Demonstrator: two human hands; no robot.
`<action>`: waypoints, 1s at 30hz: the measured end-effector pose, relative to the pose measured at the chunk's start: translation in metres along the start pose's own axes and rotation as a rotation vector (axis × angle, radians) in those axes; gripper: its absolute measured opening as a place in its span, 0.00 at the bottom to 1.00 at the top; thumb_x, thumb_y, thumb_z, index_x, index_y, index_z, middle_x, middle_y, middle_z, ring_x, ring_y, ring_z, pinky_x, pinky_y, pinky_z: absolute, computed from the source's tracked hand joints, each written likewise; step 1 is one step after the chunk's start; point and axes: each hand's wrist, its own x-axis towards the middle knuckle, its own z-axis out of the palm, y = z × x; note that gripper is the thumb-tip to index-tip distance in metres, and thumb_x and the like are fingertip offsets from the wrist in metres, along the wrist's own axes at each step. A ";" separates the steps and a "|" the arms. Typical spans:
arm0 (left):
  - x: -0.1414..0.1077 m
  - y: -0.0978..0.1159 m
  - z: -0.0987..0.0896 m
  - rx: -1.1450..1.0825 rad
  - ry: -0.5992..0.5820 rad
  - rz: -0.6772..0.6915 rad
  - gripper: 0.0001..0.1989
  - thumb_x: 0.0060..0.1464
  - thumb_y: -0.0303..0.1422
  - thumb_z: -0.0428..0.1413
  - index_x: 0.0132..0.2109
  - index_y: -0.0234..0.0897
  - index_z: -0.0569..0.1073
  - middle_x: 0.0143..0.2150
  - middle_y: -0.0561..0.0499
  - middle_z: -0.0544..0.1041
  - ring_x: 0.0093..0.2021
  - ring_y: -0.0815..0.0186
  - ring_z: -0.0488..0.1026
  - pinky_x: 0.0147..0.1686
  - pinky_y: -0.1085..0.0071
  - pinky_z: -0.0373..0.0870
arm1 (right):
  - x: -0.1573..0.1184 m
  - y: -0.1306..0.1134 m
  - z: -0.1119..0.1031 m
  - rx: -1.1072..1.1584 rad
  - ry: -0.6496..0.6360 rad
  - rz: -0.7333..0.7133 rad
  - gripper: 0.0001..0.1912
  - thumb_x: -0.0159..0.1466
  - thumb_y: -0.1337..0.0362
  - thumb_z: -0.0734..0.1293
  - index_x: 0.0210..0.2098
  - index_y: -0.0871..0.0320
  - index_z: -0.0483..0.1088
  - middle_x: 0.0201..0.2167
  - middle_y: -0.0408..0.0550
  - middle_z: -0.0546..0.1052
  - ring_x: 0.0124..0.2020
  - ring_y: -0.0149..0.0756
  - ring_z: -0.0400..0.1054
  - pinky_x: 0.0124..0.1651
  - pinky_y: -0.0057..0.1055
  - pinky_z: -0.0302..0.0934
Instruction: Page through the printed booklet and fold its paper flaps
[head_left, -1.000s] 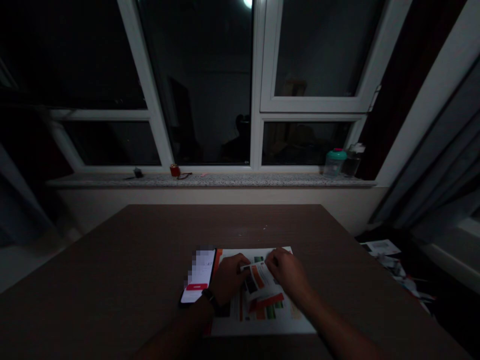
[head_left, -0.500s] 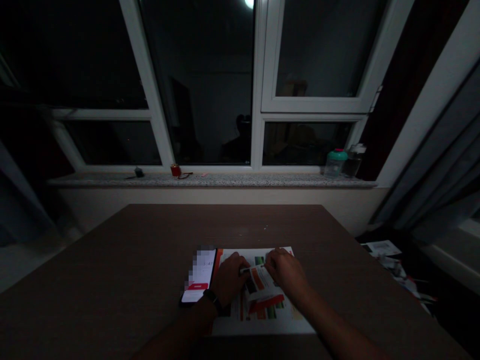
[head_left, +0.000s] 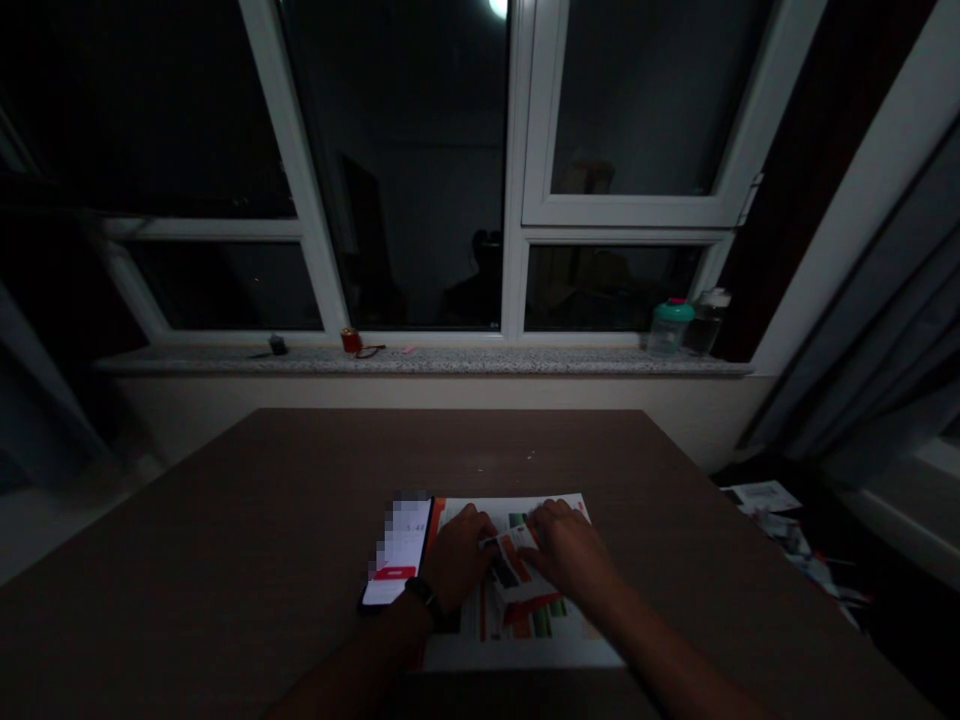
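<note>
A small folded piece of printed paper (head_left: 516, 570), white with orange and dark blocks and a red underside, is held between my two hands. My left hand (head_left: 463, 560) pinches its left edge, and a dark band circles that wrist. On the right edge, my right hand (head_left: 568, 548) grips the paper with its thumb lying over the printed face. Beneath both hands lies a larger printed sheet or booklet (head_left: 547, 652) with an orange left border and green pictures. A phone (head_left: 397, 560) with a lit screen rests just left of my left hand.
The brown table (head_left: 300, 470) reaches toward a stone windowsill (head_left: 465, 362). On the sill stand a green-lidded bottle (head_left: 670, 328), a clear bottle (head_left: 707, 322) and a small red object (head_left: 350, 341). Loose papers (head_left: 806, 560) lie beyond the table's right edge.
My right hand has shifted its grip, its thumb now reaching further left over the folded paper. The left hand stays almost where it was.
</note>
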 end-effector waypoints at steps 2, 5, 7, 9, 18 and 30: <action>0.001 0.000 0.000 0.025 0.005 -0.007 0.02 0.55 0.27 0.57 0.35 0.37 0.70 0.37 0.51 0.71 0.38 0.63 0.69 0.37 0.70 0.61 | 0.003 0.001 0.001 0.021 -0.005 -0.035 0.11 0.59 0.61 0.70 0.41 0.57 0.72 0.42 0.52 0.74 0.47 0.45 0.66 0.49 0.35 0.57; 0.001 -0.001 0.000 0.035 0.013 0.004 0.03 0.56 0.29 0.56 0.35 0.37 0.69 0.36 0.51 0.71 0.36 0.63 0.68 0.36 0.69 0.61 | 0.006 0.004 0.004 0.067 -0.031 -0.097 0.08 0.61 0.64 0.69 0.40 0.56 0.73 0.42 0.50 0.73 0.48 0.43 0.66 0.49 0.33 0.57; 0.001 -0.001 0.000 0.029 0.020 0.018 0.04 0.58 0.32 0.56 0.34 0.37 0.69 0.36 0.51 0.71 0.36 0.63 0.69 0.36 0.69 0.61 | 0.007 0.004 0.006 0.089 -0.044 -0.118 0.08 0.61 0.65 0.68 0.41 0.56 0.73 0.42 0.50 0.73 0.48 0.42 0.66 0.48 0.32 0.57; 0.000 -0.002 0.001 0.023 0.027 0.021 0.06 0.58 0.33 0.56 0.34 0.37 0.69 0.35 0.51 0.71 0.36 0.62 0.69 0.36 0.68 0.61 | 0.005 0.003 0.005 0.096 -0.044 -0.127 0.09 0.61 0.64 0.68 0.42 0.57 0.73 0.42 0.50 0.73 0.47 0.42 0.66 0.48 0.32 0.57; 0.001 -0.006 0.003 0.009 0.016 0.006 0.05 0.59 0.33 0.56 0.35 0.37 0.71 0.36 0.50 0.72 0.36 0.62 0.69 0.36 0.69 0.61 | -0.009 -0.003 -0.005 0.054 -0.089 -0.194 0.19 0.57 0.57 0.71 0.46 0.58 0.71 0.45 0.53 0.71 0.48 0.46 0.63 0.52 0.38 0.55; 0.002 -0.015 -0.004 0.027 -0.014 0.022 0.06 0.57 0.24 0.53 0.36 0.38 0.73 0.37 0.51 0.73 0.38 0.64 0.70 0.39 0.70 0.62 | -0.010 -0.003 -0.006 0.154 -0.155 -0.273 0.15 0.60 0.62 0.68 0.47 0.53 0.70 0.46 0.49 0.70 0.50 0.43 0.62 0.55 0.38 0.53</action>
